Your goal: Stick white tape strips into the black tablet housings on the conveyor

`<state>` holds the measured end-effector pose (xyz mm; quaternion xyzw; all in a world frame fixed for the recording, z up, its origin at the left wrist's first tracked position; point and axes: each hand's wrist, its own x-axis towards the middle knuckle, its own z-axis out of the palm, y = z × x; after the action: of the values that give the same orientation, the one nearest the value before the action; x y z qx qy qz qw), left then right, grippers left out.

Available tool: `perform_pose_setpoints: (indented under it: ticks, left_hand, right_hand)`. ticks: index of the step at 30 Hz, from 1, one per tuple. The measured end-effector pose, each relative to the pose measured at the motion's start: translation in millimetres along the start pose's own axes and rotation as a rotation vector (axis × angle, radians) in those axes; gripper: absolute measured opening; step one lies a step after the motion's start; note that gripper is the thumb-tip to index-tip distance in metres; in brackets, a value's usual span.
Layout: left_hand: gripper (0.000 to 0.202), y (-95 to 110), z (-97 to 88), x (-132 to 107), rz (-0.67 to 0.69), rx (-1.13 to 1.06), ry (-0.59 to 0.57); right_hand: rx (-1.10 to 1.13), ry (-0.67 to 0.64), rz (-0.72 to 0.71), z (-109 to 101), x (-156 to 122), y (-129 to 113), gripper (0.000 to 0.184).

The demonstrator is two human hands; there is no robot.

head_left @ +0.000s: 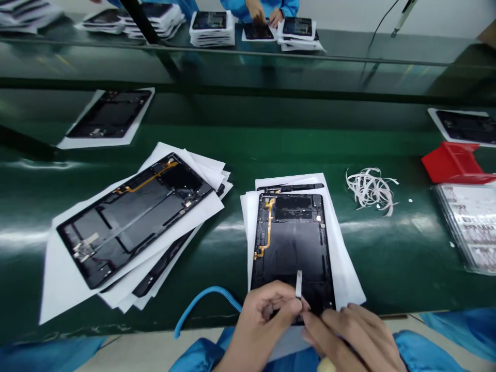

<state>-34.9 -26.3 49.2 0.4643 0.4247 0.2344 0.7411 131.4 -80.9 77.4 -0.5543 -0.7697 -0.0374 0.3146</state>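
Observation:
A black tablet back housing (298, 243) with an orange flex cable lies on white paper in front of me. Over its near end, my left hand (267, 320) is closed, pinching a small whitish strip (298, 284) that stands up between thumb and fingers. My right hand (349, 333) is closed beside it, its fingertips meeting the left fingertips at the housing's near edge. What the right fingers grip is hidden; a yellowish rounded end (326, 365) shows beneath that hand. Under the top sheet, another housing (294, 187) peeks out.
To the left lies a fanned stack of housings (139, 217) between paper sheets. On the right are curled white strips (371, 190), a red bin (453, 163) and a clear tray (475, 227) of small parts. A blue coiled cord (209, 292) crosses the near edge. Across the bench, a co-worker's hands (263, 14) handle a housing.

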Motion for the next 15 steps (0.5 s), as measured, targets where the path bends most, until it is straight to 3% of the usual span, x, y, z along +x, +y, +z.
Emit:
perform_pose_setpoints:
  ticks: [4, 6, 10, 15]
  left_hand:
    - [0.017, 2, -0.3, 2, 0.235, 0.271, 0.046]
    - [0.017, 5, 3.3, 5, 0.396, 0.415, 0.067]
    - [0.023, 12, 9.5, 15, 0.706, 0.716, 0.119]
    - [0.036, 16, -11.4, 2, 0.903, 1.171, 0.098]
  right_hand:
    - [-0.024, -0.151, 0.013, -12, 15, 14, 0.041]
    - [-0.078, -0.201, -0.045, -15, 20, 16, 0.05]
    - [-0.219, -0.212, -0.145, -14, 21, 17, 0.051]
    - [-0.13, -0.277, -0.053, -6, 19, 34, 0.047]
